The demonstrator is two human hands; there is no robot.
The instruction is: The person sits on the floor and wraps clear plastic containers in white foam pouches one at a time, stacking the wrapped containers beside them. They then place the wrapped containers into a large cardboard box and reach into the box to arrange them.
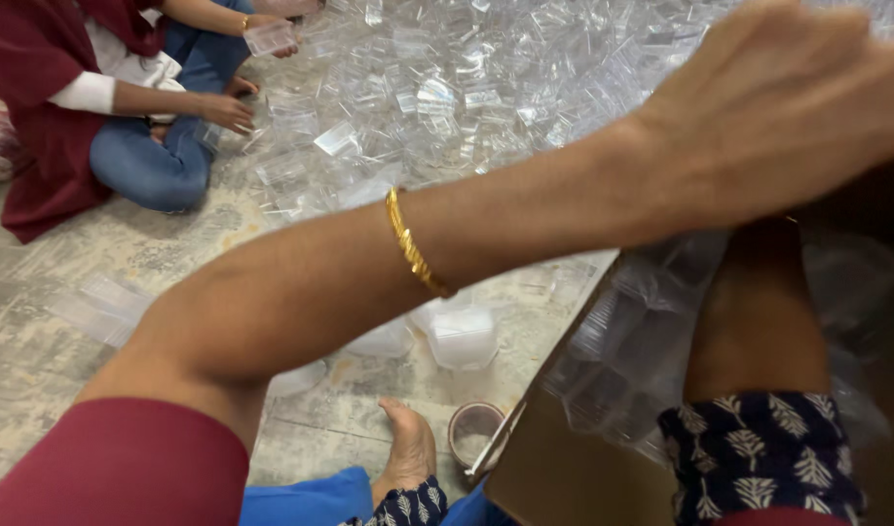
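At the far left a co-worker in a maroon top and blue jeans is seen seated on the floor, one hand holding a small clear plastic box. A wide heap of clear plastic boxes is spread over the floor beyond. The left hand is stretched across the view from a maroon sleeve, a gold bangle worn on the forearm; its fingers are cut off by the frame edge (whether spread or pressed together cannot be told). Below the arm, a few frosted plastic containers and a roll of tape are seen beside a bare foot. At the right, the right forearm is sunk into a clear plastic bag lining a cardboard carton; the right hand is hidden, so its fingers cannot be judged.
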